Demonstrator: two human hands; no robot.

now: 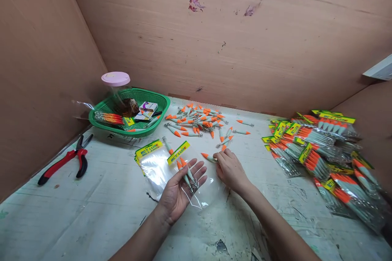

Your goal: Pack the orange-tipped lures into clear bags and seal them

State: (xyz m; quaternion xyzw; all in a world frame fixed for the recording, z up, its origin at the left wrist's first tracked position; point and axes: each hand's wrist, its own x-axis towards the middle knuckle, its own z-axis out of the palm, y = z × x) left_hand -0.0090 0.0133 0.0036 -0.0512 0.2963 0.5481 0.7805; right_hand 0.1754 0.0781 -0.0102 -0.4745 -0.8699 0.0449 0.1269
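Tabletop [107,220]: whitish covering, creased and stained, with dark worn patches at the near edge.
Walls [226,53]: pinkish-brown panels on three sides, the back one bearing reddish-purple smears.
Header card [178,153]: "BCT LURE" on yellow, topping a clear bag at the left hand.
Bag stack [154,171]: also reads "BCT LURE".
Packets [315,159]: heaped at right, yellow-labelled, writing mostly too small to read.
Left hand [174,197]: palm up, fingers loosely spread, orange-tipped lures [186,178] across it.
Right hand [231,171]: pinching one lure [208,157], near the loose pile [199,121].
Green basket [165,106]: back left, behind red-handled pliers [72,154].
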